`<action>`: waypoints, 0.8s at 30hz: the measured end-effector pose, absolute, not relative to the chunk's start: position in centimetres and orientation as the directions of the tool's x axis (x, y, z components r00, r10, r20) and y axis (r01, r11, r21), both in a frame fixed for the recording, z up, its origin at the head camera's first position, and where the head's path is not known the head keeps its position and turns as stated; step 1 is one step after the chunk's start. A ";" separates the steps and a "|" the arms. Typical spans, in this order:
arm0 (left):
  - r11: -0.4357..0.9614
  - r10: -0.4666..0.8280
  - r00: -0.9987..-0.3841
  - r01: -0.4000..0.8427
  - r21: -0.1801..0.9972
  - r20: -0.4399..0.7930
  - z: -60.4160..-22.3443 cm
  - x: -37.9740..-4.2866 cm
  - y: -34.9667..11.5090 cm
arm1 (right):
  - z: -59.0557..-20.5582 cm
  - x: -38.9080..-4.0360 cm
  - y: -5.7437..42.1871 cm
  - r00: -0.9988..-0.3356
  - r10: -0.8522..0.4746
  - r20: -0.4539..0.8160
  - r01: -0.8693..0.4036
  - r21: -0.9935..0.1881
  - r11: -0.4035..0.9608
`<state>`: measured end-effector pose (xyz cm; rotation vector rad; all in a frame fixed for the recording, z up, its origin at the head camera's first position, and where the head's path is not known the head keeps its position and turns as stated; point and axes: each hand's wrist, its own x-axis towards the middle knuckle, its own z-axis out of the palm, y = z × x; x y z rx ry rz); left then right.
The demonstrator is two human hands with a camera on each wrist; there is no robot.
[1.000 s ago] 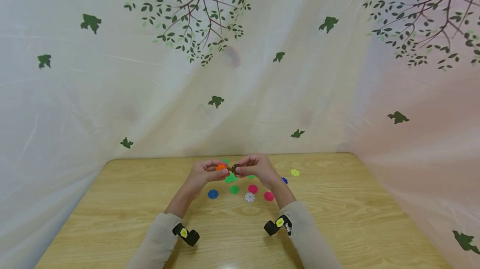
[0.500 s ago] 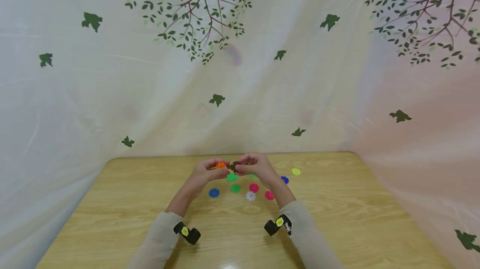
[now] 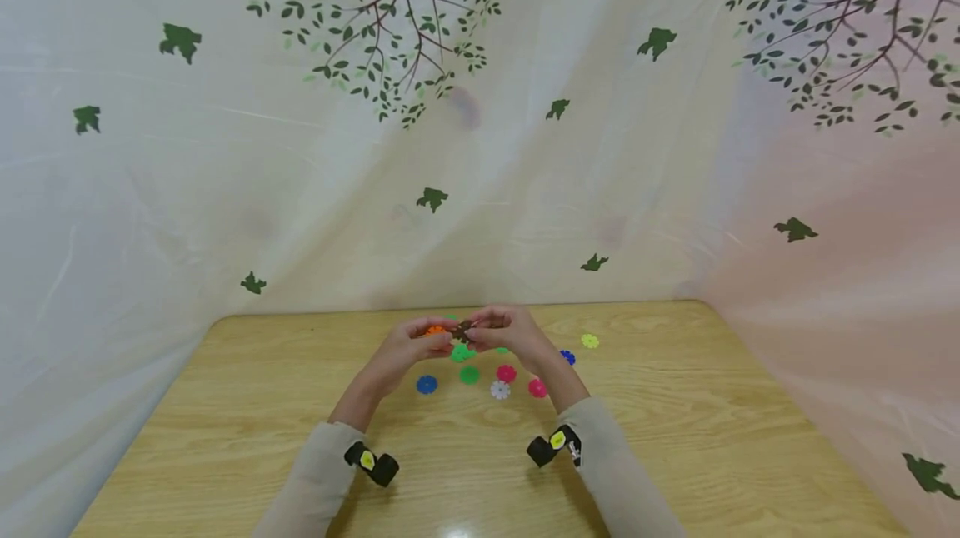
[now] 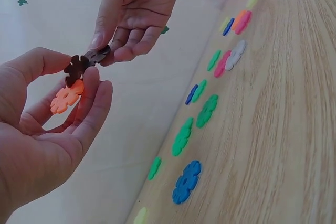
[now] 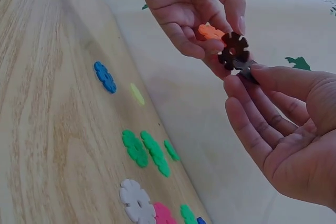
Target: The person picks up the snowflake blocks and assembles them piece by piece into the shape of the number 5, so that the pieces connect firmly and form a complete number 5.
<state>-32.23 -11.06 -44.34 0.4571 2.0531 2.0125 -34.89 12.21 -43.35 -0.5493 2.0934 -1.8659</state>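
Above the far part of the table my hands meet, each holding notched, flower-shaped plastic discs. The left hand (image 3: 401,355) pinches a brown disc (image 4: 76,71) between thumb and fingers. An orange disc (image 4: 66,97) adjoins the brown one and lies along the left fingers. Opposite, the right hand (image 3: 517,338) grips a second dark brown disc (image 5: 245,71) between thumb and forefinger. The two brown discs touch at their edges, at an angle to each other; whether their notches interlock I cannot tell.
Loose discs lie on the wooden table (image 3: 300,405) below the hands: blue (image 3: 427,385), white (image 3: 500,390), pink (image 3: 506,374), yellow (image 3: 590,341) and several green ones (image 3: 468,375). A pale curtain (image 3: 337,230) with printed leaves hangs right behind the table.
My right hand has shifted slightly left, bringing its dark disc closer to the left hand. The orange disc has moved slightly left and is more covered by the left fingers.
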 end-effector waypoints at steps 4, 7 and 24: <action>-0.005 0.356 -0.933 0.054 0.999 0.053 -44.3 -32.4 -11.2 | -43.1 -35.1 12.8 -0.885 -0.465 0.023 -0.106 -0.982 0.153; -0.018 0.348 -0.936 0.058 0.998 0.060 -44.2 -32.6 -11.4 | -42.8 -35.2 13.4 -0.874 -0.485 0.019 -0.129 -0.972 0.195; -0.018 0.349 -0.934 0.078 0.997 0.080 -44.2 -32.8 -11.8 | -43.3 -35.0 15.9 -0.711 -0.692 -0.128 -0.330 -0.808 0.488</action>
